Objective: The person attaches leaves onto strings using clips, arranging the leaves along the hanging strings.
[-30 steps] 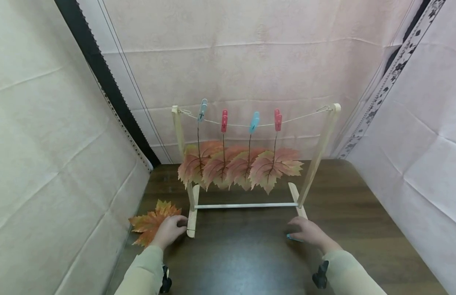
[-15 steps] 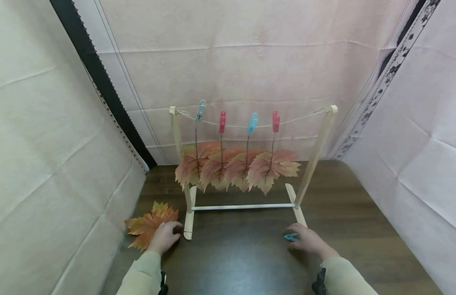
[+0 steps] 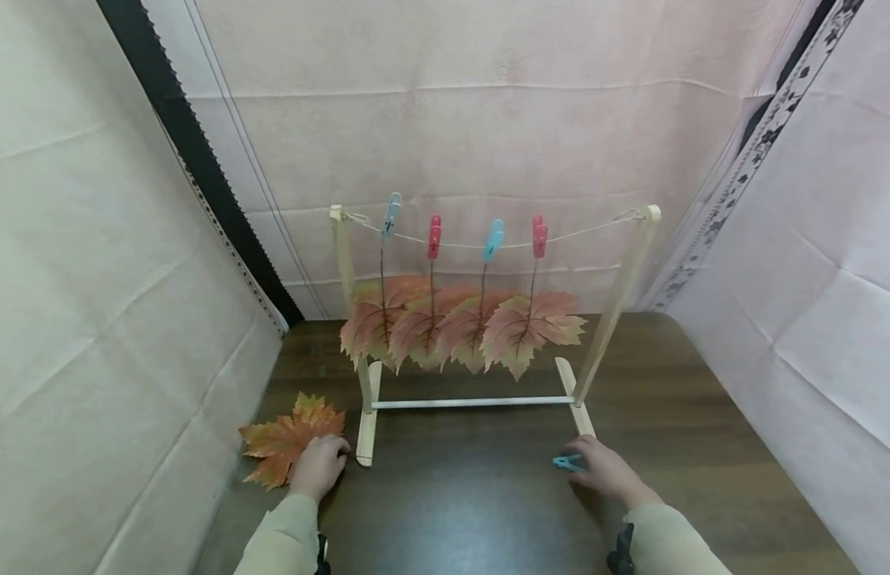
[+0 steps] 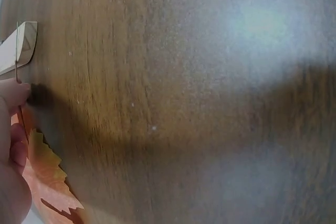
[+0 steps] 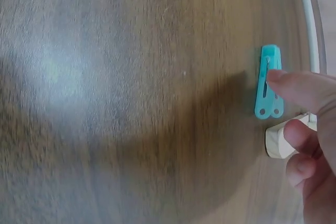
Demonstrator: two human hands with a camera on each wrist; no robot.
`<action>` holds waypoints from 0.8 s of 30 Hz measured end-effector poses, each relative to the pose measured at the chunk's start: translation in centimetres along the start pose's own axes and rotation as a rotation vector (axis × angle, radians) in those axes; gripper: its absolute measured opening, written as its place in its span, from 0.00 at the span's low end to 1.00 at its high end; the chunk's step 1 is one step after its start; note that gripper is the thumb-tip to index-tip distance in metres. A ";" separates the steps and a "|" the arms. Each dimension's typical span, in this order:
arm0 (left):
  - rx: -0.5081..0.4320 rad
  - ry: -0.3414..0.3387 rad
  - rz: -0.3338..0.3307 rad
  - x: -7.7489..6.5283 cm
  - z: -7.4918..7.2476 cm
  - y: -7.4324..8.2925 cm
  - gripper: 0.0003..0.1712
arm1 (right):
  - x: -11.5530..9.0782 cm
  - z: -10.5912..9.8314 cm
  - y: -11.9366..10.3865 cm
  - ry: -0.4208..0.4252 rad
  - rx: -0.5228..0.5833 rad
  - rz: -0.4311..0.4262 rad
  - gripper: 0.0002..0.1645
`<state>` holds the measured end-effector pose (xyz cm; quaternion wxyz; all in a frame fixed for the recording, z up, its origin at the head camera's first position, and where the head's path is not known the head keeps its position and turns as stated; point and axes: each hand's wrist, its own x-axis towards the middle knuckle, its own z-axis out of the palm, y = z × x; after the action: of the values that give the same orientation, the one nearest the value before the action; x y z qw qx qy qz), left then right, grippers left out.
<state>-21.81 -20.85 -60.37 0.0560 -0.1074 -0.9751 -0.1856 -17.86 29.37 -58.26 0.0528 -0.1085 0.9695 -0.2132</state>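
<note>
Dark wooden table [image 3: 474, 495], pink sheeting behind: my right hand [image 3: 606, 471], lower right of frame, lays a fingertip on the teal clothespin [image 3: 566, 461] lying flat, not pinching it. My left hand [image 3: 318, 467], lower left, rests on an orange leaf [image 3: 283, 439]. At centre, the wooden rack [image 3: 366, 415] holds four pegged leaves [image 3: 462, 327].

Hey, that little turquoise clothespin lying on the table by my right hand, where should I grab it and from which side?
Pinch the turquoise clothespin across its two long narrow sides, coming down from above. It lies flat on the wooden table, so only the edges offer purchase. Take the end with the two rounded lobes, probably the handles. Your right hand already touches it with one fingertip.
</note>
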 end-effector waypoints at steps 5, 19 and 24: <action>-0.011 0.030 0.007 0.1 -0.4 -0.2 0.05 | 0.0 0.0 0.1 -0.031 -0.045 0.069 0.21; -0.143 0.153 -0.023 1.6 -3.1 0.3 0.02 | 0.1 0.2 0.5 -0.044 -0.040 0.105 0.16; -0.150 0.220 -0.005 2.0 -4.0 0.5 0.03 | 0.4 -0.2 0.6 -0.009 -0.019 0.071 0.14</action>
<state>-23.36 -21.56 -56.20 0.1542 -0.0878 -0.9467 -0.2688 -18.39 29.88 -58.31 0.0636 -0.0753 0.9745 -0.2017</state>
